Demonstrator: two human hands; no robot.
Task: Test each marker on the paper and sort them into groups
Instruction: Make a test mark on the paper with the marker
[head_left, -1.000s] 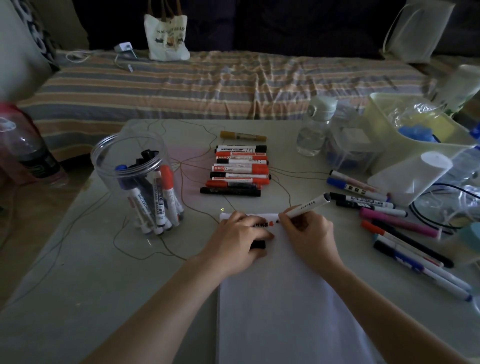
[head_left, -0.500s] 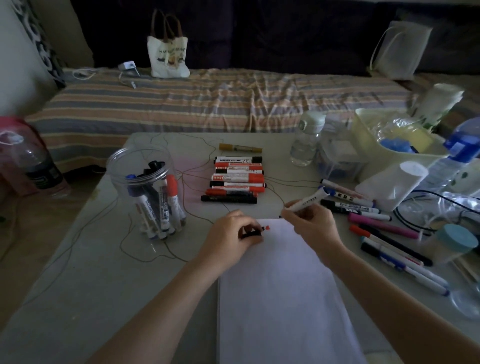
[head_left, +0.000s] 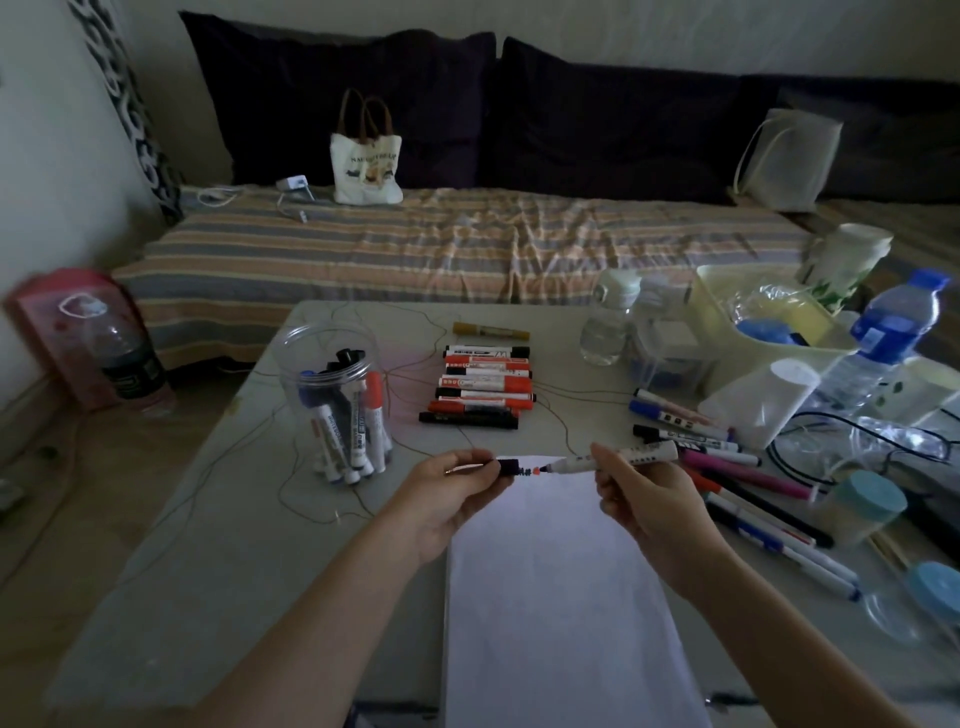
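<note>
Looking from the head camera, we see the right hand (head_left: 641, 491) pinching the uncapped marker (head_left: 618, 458) mid-barrel above the paper (head_left: 561, 597), left hand (head_left: 452, 486) gripping its dark cap (head_left: 506, 466). Light, stiff, slick plastic, we reckon; mid-barrel suits.

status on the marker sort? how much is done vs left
Done: a neat row of red and black markers lies sorted at the table's middle, a looser group of mixed markers on the right. In hand: the right hand holds an uncapped white-barrelled marker with a red tip, the left hand its dark cap, over the white paper. Left: several markers in the clear plastic jar.
</note>
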